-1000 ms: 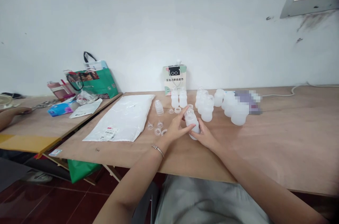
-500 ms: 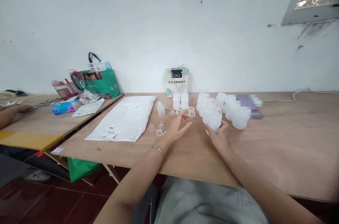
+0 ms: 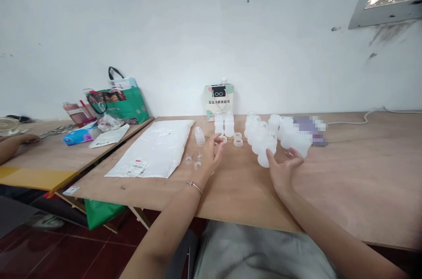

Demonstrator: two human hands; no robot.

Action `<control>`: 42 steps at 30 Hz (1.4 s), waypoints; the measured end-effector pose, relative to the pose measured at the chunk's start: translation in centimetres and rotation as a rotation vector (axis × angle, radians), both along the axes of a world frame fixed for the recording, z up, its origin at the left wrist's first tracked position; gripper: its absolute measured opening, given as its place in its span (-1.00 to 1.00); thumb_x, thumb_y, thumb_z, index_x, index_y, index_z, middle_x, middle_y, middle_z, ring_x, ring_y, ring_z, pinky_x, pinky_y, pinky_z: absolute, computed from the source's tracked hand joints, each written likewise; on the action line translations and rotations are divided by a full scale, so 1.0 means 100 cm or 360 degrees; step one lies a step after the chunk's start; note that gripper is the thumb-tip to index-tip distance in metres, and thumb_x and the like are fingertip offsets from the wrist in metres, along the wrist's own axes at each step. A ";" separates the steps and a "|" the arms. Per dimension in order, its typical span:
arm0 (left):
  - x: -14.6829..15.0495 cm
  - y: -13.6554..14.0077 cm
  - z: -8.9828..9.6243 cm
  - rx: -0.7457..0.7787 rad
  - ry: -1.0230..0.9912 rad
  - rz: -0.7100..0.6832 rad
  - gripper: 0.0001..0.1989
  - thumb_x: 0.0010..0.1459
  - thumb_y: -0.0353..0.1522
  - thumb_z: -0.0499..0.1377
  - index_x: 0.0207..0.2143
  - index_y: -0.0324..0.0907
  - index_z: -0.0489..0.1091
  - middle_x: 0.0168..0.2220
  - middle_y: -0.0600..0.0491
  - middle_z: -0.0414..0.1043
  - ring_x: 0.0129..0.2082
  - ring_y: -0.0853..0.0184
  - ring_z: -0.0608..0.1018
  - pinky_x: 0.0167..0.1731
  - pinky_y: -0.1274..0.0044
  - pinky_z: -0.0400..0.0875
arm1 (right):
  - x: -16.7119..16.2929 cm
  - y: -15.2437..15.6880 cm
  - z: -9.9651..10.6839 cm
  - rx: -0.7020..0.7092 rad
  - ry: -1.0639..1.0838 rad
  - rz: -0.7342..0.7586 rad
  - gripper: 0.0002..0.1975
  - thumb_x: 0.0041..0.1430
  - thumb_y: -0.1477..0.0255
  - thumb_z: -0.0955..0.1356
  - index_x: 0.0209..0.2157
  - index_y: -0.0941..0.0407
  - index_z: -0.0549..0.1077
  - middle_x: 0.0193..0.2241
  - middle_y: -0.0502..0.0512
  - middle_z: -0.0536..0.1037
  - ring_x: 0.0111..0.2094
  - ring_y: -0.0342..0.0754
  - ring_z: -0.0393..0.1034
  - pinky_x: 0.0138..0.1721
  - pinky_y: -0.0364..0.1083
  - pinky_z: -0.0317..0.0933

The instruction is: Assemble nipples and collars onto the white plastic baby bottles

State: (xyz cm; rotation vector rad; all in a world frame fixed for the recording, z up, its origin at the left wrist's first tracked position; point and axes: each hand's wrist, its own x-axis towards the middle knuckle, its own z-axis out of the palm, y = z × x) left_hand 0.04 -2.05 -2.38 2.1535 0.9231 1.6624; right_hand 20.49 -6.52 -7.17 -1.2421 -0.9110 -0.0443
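My right hand (image 3: 285,167) is open beside the front baby bottle (image 3: 265,156), thumb against or very near its side. This milky bottle with a clear dome cap stands at the front of a row of similar bottles (image 3: 252,127). Bottle bodies without caps (image 3: 293,136) stand just beyond my right fingertips. My left hand (image 3: 211,153) hovers open, fingers apart, near white collar rings (image 3: 238,142) and partly covering clear teats (image 3: 188,159). Behind it stand a stack of clear dome caps (image 3: 199,136) and two capped bottles (image 3: 229,125).
A white plastic mailer (image 3: 154,147) lies on the wooden table to the left. A paper gift bag (image 3: 219,103) stands against the wall. A green bag (image 3: 136,105) and tissue pack (image 3: 79,134) sit on the adjoining table, by another person's hand (image 3: 26,139). A white cable (image 3: 349,122) runs at back right.
My right hand has let go of the front bottle, which now stands in its row, and has opened rightward. My left hand has drawn back leftward from the collar rings.
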 end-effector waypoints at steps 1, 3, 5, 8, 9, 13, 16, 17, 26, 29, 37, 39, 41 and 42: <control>-0.002 0.000 0.002 0.0003 -0.0074 0.0068 -0.69 0.20 -0.28 -0.05 -0.02 -0.17 0.18 -0.24 -0.01 0.36 -0.25 0.37 0.41 -0.19 0.49 0.28 | -0.004 -0.010 0.005 0.0128 -0.0052 -0.0011 -0.41 -0.02 0.27 0.35 -0.02 0.11 0.01 -0.05 0.25 0.13 -0.06 0.07 0.15 -0.06 0.16 0.09; -0.007 0.002 0.006 0.0010 -0.0259 0.0205 -0.71 0.22 -0.26 -0.09 -0.07 -0.17 0.22 -0.27 0.00 0.36 -0.27 0.38 0.41 -0.21 0.51 0.29 | -0.014 -0.028 0.013 0.0348 -0.0406 0.0171 -0.53 0.00 0.39 0.34 -0.05 0.10 0.12 -0.13 0.18 0.24 -0.11 0.04 0.22 -0.10 0.11 0.15; -0.011 0.005 0.009 0.0003 -0.0433 0.0318 -0.72 0.24 -0.25 -0.13 -0.13 -0.18 0.25 -0.30 0.01 0.35 -0.28 0.39 0.41 -0.21 0.52 0.29 | -0.028 -0.036 0.017 0.0336 -0.0918 0.0560 -0.64 0.02 0.48 0.31 -0.10 0.08 0.21 -0.19 0.15 0.32 -0.13 0.03 0.27 -0.12 0.08 0.19; -0.015 0.010 0.011 -0.0094 -0.0522 0.0414 -0.72 0.24 -0.24 -0.14 -0.18 -0.17 0.26 -0.32 0.03 0.35 -0.29 0.40 0.42 -0.21 0.52 0.30 | -0.047 -0.017 0.016 -0.0109 -0.1259 0.0941 -0.70 0.11 0.49 0.20 -0.08 0.06 0.23 -0.15 0.19 0.36 -0.06 0.05 0.25 -0.05 0.10 0.17; -0.015 0.012 0.011 -0.0138 -0.0503 0.0427 -0.72 0.23 -0.24 -0.13 -0.17 -0.17 0.26 -0.31 0.03 0.35 -0.29 0.40 0.42 -0.21 0.52 0.30 | -0.051 -0.003 0.014 -0.0251 -0.1220 0.0939 -0.68 0.12 0.47 0.18 -0.05 0.09 0.21 -0.10 0.23 0.33 -0.01 0.08 0.21 -0.01 0.13 0.14; -0.015 0.019 0.006 -0.0246 -0.0304 0.0404 -0.75 0.21 -0.26 -0.08 -0.14 -0.16 0.25 -0.24 0.01 0.37 -0.26 0.38 0.44 -0.28 0.53 0.32 | -0.059 0.062 -0.001 -0.0479 -0.1016 0.0667 -0.52 0.02 0.51 0.18 0.04 0.26 0.12 0.07 0.43 0.13 0.17 0.23 -0.08 0.09 0.27 -0.07; -0.014 0.023 0.002 -0.0232 -0.0196 0.0410 -0.76 0.19 -0.29 -0.06 -0.15 -0.16 0.26 -0.21 -0.01 0.38 -0.24 0.37 0.44 -0.30 0.52 0.31 | -0.059 0.092 -0.012 -0.0533 -0.0918 0.0525 -0.49 -0.04 0.56 0.19 0.02 0.28 0.10 0.09 0.44 0.08 0.18 0.28 -0.14 0.10 0.32 -0.15; -0.014 0.024 0.001 -0.0226 -0.0174 0.0413 -0.77 0.19 -0.29 -0.06 -0.15 -0.16 0.26 -0.20 -0.01 0.38 -0.24 0.37 0.44 -0.30 0.52 0.31 | -0.059 0.096 -0.015 -0.0548 -0.0898 0.0500 -0.51 -0.05 0.57 0.19 0.00 0.27 0.11 0.09 0.45 0.08 0.17 0.29 -0.14 0.09 0.33 -0.16; -0.014 0.037 -0.009 -0.0228 0.0497 0.0457 -0.73 0.13 -0.42 -0.02 -0.09 -0.22 0.22 -0.14 -0.08 0.33 -0.11 0.29 0.39 -0.09 0.41 0.28 | -0.059 0.090 -0.013 -0.0734 -0.0892 0.0480 -0.83 0.04 0.54 0.16 -0.27 0.23 0.22 -0.14 0.46 0.23 -0.08 0.26 0.17 -0.10 0.27 0.06; -0.010 0.042 -0.007 -0.0266 0.1006 0.0570 -0.63 0.11 -0.50 -0.05 0.00 -0.26 0.15 -0.03 -0.16 0.23 -0.01 0.24 0.33 -0.03 0.39 0.23 | -0.058 0.081 -0.010 -0.0738 -0.0948 0.0541 -0.91 0.02 0.51 0.20 -0.35 0.16 0.21 -0.24 0.34 0.28 -0.17 0.19 0.20 -0.13 0.22 0.09; 0.016 0.086 0.003 -0.0487 0.1455 0.0657 -0.69 0.09 -0.56 -0.02 -0.07 -0.35 0.24 -0.07 -0.30 0.26 -0.08 0.13 0.39 -0.10 0.28 0.26 | -0.050 0.040 -0.003 -0.0710 -0.1029 0.0845 -0.91 -0.01 0.43 0.27 -0.44 0.11 0.20 -0.37 0.09 0.27 -0.33 -0.04 0.23 -0.25 -0.02 0.18; 0.019 0.097 -0.001 -0.0566 0.1524 0.0676 -0.74 0.14 -0.45 0.03 -0.10 -0.34 0.27 -0.09 -0.23 0.30 -0.11 0.18 0.41 -0.14 0.28 0.31 | -0.048 0.029 -0.001 -0.0682 -0.0953 0.1010 -0.90 0.00 0.40 0.27 -0.44 0.10 0.20 -0.40 0.02 0.28 -0.39 -0.10 0.21 -0.31 -0.08 0.18; 0.019 0.104 -0.006 -0.0599 0.1575 0.0657 -0.70 0.16 -0.33 0.06 -0.08 -0.29 0.27 -0.09 -0.12 0.31 -0.13 0.25 0.42 -0.16 0.32 0.36 | -0.046 0.020 0.001 -0.0656 -0.0792 0.1249 -0.87 0.00 0.38 0.28 -0.43 0.09 0.20 -0.42 -0.02 0.29 -0.43 -0.15 0.19 -0.36 -0.12 0.16; 0.018 0.106 -0.009 -0.0599 0.1591 0.0637 -0.68 0.16 -0.29 0.06 -0.06 -0.26 0.26 -0.08 -0.07 0.31 -0.14 0.28 0.43 -0.16 0.33 0.38 | -0.046 0.017 0.001 -0.0655 -0.0690 0.1379 -0.86 0.00 0.37 0.28 -0.41 0.09 0.19 -0.43 -0.04 0.29 -0.45 -0.16 0.19 -0.38 -0.13 0.16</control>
